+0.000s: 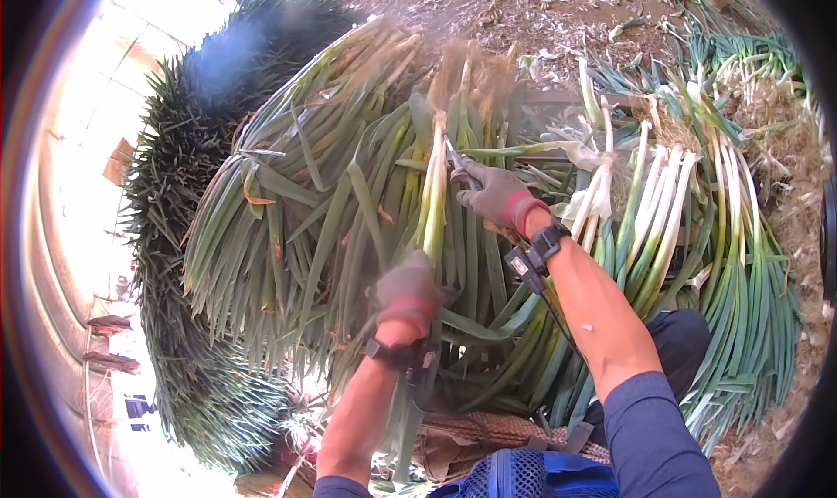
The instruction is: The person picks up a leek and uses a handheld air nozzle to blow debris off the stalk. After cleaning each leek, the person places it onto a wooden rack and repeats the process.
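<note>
Green onion stalk (433,184), blurry at top, beside right hand (497,195)

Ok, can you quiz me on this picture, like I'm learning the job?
1. True or false: the right hand holds a small metal tool beside a pale green onion stalk.
2. What colour are the glove cuffs? A blue, B red, C yellow.
3. Fill in: the left hand grips the onions' long green ____.
Key: 1 true; 2 B; 3 leaves.
</note>
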Tool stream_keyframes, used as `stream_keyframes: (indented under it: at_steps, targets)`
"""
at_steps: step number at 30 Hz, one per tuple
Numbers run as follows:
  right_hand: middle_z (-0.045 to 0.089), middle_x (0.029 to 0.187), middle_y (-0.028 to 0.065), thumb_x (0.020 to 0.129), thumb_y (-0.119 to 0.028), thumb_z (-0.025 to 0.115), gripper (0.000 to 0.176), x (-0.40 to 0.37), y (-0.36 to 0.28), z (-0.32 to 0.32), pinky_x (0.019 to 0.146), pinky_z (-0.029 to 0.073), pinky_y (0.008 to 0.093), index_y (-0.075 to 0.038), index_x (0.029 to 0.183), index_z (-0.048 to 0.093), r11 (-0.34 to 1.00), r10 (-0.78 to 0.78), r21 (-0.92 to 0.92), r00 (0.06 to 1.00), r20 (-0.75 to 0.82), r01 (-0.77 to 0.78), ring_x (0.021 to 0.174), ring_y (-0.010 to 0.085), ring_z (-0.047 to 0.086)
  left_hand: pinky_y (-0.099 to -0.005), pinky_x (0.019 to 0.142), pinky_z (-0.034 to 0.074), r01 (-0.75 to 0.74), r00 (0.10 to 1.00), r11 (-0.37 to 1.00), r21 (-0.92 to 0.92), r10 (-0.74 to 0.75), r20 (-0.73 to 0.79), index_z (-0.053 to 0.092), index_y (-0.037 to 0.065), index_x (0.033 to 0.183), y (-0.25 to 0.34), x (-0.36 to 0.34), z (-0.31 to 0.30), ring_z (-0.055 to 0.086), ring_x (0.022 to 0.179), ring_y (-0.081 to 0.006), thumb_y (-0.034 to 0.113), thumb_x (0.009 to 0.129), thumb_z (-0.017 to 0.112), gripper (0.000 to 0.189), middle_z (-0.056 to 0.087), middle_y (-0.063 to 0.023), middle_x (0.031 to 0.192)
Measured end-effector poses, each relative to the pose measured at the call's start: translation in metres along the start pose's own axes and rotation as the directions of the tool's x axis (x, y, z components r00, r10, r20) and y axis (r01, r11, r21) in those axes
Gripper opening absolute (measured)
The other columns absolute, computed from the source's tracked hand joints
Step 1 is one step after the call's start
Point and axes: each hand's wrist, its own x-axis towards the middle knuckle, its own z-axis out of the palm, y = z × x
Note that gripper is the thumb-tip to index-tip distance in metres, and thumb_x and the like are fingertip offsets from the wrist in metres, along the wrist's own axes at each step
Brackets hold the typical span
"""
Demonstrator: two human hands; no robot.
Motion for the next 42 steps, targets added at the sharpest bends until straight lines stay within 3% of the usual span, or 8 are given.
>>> stream_keyframes:
  at_steps: [12,21,32,37,38,39,40,42]
  targets:
    - [0.072,0.132,0.0158,0.094,-0.030,0.072,0.070,0.001,0.018,0.011,0.102,0.051,0.0355,-0.014,0.159,0.052,0.989,-0.048,0.136,0.998,-0.049,0.054,0.112,0.0312,0.071,-0.0465,0.088,0.059,-0.037,0.999,0.994,-0.098,0.035,-0.021,0.065,0.008,0.114,0.011,-0.035,0.009,0.076,0.102,-0.0376,0.041,0.082,0.088,0.052,0.078,-0.0189,0.105]
    - [0.071,0.131,0.0237,0.092,-0.035,0.075,0.071,-0.154,0.028,-0.038,0.102,0.052,0.0423,-0.014,0.156,0.054,0.982,-0.180,0.098,0.960,0.215,0.162,0.115,0.0383,0.070,-0.0427,0.091,0.058,-0.158,0.981,0.893,-0.420,0.095,-0.167,0.072,0.004,0.128,0.009,-0.011,-0.005,0.077,0.099,-0.0327,0.029,0.077,0.089,0.059,0.079,-0.0174,0.108]
    - [0.071,0.104,0.0258,0.093,-0.031,0.073,0.069,-0.211,0.051,-0.121,0.096,0.052,0.0433,-0.010,0.156,0.054,0.991,-0.052,-0.122,0.998,0.024,0.054,0.101,0.0407,0.070,-0.0435,0.083,0.057,-0.390,0.920,0.798,-0.460,0.316,-0.234,0.075,0.004,0.110,0.117,0.052,-0.038,0.075,0.089,-0.0319,0.031,0.083,0.086,0.040,0.079,-0.0161,0.096]
    - [0.073,0.120,0.0223,0.092,-0.030,0.075,0.073,-0.202,0.062,-0.137,0.100,0.053,0.0410,-0.009,0.158,0.051,1.000,0.017,-0.011,0.996,-0.083,-0.018,0.107,0.0361,0.072,-0.0454,0.082,0.062,-0.359,0.933,0.868,-0.342,0.337,-0.125,0.076,0.013,0.105,0.202,0.058,-0.001,0.078,0.095,-0.0337,0.033,0.091,0.073,0.024,0.078,-0.0161,0.100]
    - [0.073,0.122,0.0222,0.092,-0.029,0.075,0.074,-0.200,0.067,-0.136,0.100,0.053,0.0405,-0.009,0.158,0.051,1.000,-0.003,-0.013,0.999,-0.054,0.003,0.108,0.0358,0.072,-0.0453,0.079,0.063,-0.471,0.881,0.857,-0.210,0.442,-0.169,0.078,0.015,0.101,0.219,0.053,0.028,0.077,0.092,-0.0348,0.031,0.092,0.072,0.019,0.078,-0.0165,0.098]
    - [0.073,0.124,0.0220,0.092,-0.028,0.075,0.074,-0.196,0.070,-0.135,0.100,0.053,0.0400,-0.008,0.159,0.050,1.000,-0.023,-0.014,0.999,-0.022,0.023,0.108,0.0354,0.072,-0.0468,0.082,0.062,-0.521,0.852,0.852,-0.055,0.523,0.020,0.077,0.015,0.107,0.241,0.063,0.080,0.076,0.093,-0.0370,0.028,0.092,0.070,0.021,0.078,-0.0162,0.100]
    - [0.074,0.122,0.0208,0.092,-0.027,0.074,0.074,-0.196,0.064,-0.139,0.098,0.053,0.0373,-0.008,0.159,0.050,1.000,-0.006,-0.022,0.999,-0.046,0.005,0.105,0.0344,0.073,-0.0472,0.088,0.061,-0.531,0.830,0.771,-0.352,0.556,-0.035,0.075,0.017,0.115,0.242,0.034,0.081,0.076,0.094,-0.0378,0.033,0.092,0.071,0.028,0.078,-0.0152,0.100]
    - [0.074,0.123,0.0205,0.093,-0.027,0.074,0.072,-0.192,0.081,-0.140,0.098,0.053,0.0356,-0.007,0.158,0.051,0.999,0.015,0.032,0.992,-0.128,-0.011,0.105,0.0331,0.073,-0.0463,0.093,0.060,-0.683,0.665,0.629,-0.372,0.746,0.038,0.075,0.015,0.121,0.240,0.006,0.054,0.074,0.101,-0.0379,0.032,0.091,0.073,0.034,0.078,-0.0153,0.109]
